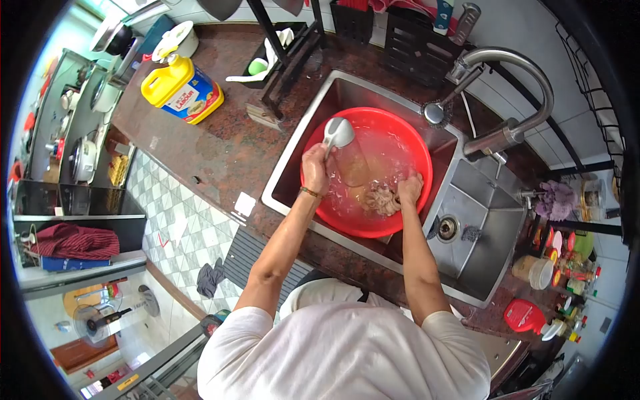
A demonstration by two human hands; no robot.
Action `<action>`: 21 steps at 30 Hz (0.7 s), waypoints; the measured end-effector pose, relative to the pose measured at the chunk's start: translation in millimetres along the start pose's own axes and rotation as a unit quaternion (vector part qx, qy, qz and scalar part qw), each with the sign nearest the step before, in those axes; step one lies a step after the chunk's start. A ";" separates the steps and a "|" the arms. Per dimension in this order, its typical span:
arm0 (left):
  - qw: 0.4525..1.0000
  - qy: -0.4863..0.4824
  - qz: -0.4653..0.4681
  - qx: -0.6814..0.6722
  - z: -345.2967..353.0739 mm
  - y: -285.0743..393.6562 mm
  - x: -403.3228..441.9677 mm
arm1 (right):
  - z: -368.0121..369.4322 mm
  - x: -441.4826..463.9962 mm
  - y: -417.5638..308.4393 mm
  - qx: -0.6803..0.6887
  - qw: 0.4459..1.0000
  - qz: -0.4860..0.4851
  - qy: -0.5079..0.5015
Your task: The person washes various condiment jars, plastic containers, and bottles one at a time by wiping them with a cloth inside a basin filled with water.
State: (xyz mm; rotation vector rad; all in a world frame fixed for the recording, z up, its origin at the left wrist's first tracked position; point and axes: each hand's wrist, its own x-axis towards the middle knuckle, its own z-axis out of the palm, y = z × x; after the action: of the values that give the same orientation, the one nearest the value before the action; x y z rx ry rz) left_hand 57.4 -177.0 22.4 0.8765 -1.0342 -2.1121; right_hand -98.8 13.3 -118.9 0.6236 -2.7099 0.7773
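A red basin [427, 152] of cloudy water sits in the left bowl of the steel sink [283, 175]. My left hand [315, 171] is closed around the handle of a pale ladle [340, 131], whose round bowl is over the basin's far left side. My right hand [410, 189], at the basin's right side, is closed on a beige crumpled cloth [383, 200], partly in the water. Its fingertips are partly hidden. A transparent rounded shape shows below the ladle; I cannot make out what it is.
A tall curved faucet [527, 87] arches from behind the sink. On its right side is a second sink bowl [470, 200] with a drain. A yellow detergent jug [180, 90] stands on the left counter. Black rack posts [270, 40] rise behind; a red bottle [523, 315] is at right.
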 end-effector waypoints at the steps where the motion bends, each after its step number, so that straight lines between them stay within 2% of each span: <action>1: 1.000 -0.005 -0.018 -0.008 3.6 0.9 -3.3 | 7.3 2.2 -6.7 0.149 0.976 0.143 -0.061; 2: 0.999 0.009 -0.042 0.006 6.2 1.7 -6.3 | 14.3 1.2 -13.5 0.290 0.907 0.281 -0.122; 3: 0.999 0.009 -0.033 0.024 3.7 -5.2 -4.3 | 21.6 -1.8 -17.2 0.415 0.794 0.407 -0.181; 4: 0.999 0.008 -0.026 0.042 -1.6 -14.1 -0.8 | 34.0 -2.6 -12.6 0.643 0.536 0.506 -0.209; 5: 0.998 0.007 -0.019 0.060 -7.5 -22.7 3.0 | 45.9 -1.8 -6.7 0.674 0.503 0.487 -0.238; 6: 0.996 0.018 -0.028 0.082 -3.0 -18.9 -1.7 | 7.8 14.3 -40.5 0.702 0.470 0.466 -0.265; 8: 0.995 -0.001 -0.024 0.093 -5.8 -26.9 -3.6 | -60.2 31.1 -101.3 0.705 0.529 0.326 -0.343; 11: 0.994 -0.014 -0.022 0.104 0.6 -28.3 -7.6 | -93.6 43.0 -122.7 0.629 0.651 0.245 -0.347; 12: 0.994 -0.013 -0.021 0.106 2.8 -24.4 -9.4 | -99.3 44.4 -118.2 0.549 0.746 0.200 -0.319; 15: 0.997 -0.046 0.014 0.053 11.0 -15.0 -18.8 | -127.5 43.7 -92.1 0.355 0.889 0.015 -0.288; 16: 0.996 -0.025 0.021 0.085 13.3 -9.2 -24.5 | -141.7 40.5 -86.3 0.406 0.859 0.039 -0.309; 18: 0.989 -0.013 0.026 0.144 23.5 -0.3 -33.2 | -162.3 31.8 -77.8 0.549 0.752 0.132 -0.341; 19: 0.979 -0.032 0.080 0.183 24.5 1.9 -33.2 | -176.9 23.0 -71.7 0.614 0.693 0.179 -0.333; 20: 0.988 -0.051 0.049 0.140 12.5 -12.7 -20.5 | -190.8 15.3 -68.5 0.369 0.849 0.067 -0.372; 21: 0.980 -0.052 0.061 0.183 10.3 -17.4 -13.5 | -197.0 7.8 -73.3 0.076 0.916 -0.022 -0.394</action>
State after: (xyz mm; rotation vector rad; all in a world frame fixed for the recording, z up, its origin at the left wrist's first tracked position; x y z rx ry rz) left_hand 53.2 -153.7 16.7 0.8510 -1.5257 -1.9124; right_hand -47.5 63.2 78.8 1.2602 -3.3360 0.8685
